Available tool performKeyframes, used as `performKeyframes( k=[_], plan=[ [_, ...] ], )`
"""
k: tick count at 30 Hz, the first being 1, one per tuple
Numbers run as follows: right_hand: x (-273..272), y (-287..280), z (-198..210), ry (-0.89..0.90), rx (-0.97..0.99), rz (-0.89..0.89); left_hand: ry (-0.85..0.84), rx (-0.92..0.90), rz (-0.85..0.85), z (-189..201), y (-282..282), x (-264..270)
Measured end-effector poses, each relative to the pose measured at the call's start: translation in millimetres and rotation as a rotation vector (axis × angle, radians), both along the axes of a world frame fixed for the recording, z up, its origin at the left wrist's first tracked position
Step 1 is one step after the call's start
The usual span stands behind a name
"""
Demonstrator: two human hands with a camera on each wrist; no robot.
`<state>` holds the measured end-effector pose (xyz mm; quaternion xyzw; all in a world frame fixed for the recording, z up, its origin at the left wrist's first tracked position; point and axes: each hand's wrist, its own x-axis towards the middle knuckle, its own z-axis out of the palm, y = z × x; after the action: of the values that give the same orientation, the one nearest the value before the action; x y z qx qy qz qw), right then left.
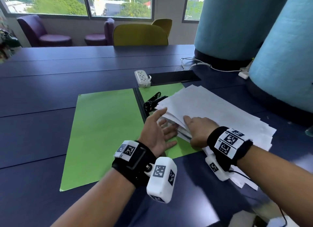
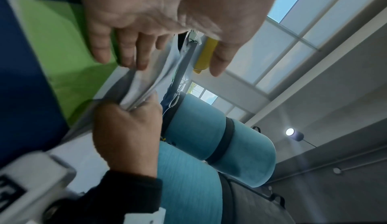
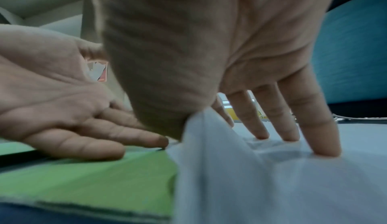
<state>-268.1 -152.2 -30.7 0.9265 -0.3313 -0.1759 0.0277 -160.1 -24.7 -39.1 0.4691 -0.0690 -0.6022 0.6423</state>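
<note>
Dozens of loose white sheets make up the paper stack (image 1: pixel 211 111), which lies fanned and uneven across the right half of the open green folder (image 1: pixel 105 133) and onto the blue table (image 1: pixel 50 91). Our right hand (image 1: pixel 201 130) pinches the near-left edge of the upper sheets, fingers (image 3: pixel 322 141) pressed on top and thumb beneath. Our left hand (image 1: pixel 157 131) lies flat and spread, fingertips at the gap under that raised edge. We judge each sheet light, but the bundle floppy and slippery; we should take it by both long edges, squeezing so nothing slides out
</note>
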Motion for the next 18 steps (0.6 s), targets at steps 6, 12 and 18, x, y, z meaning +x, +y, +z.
performKeyframes(
  k=[6, 12, 18],
  plan=[
    [-10, -10, 16, -0.106, 0.07, -0.045, 0.007, 0.031, 0.046, -7, 10, -15],
    [-36, -4, -3, 0.242, 0.147, -0.054, 0.077, 0.007, 0.071, 4, -1, -18],
    [-37, -5, -6, 0.148, 0.016, 0.019, 0.056, 0.034, 0.092, -4, 1, -20]
  ],
)
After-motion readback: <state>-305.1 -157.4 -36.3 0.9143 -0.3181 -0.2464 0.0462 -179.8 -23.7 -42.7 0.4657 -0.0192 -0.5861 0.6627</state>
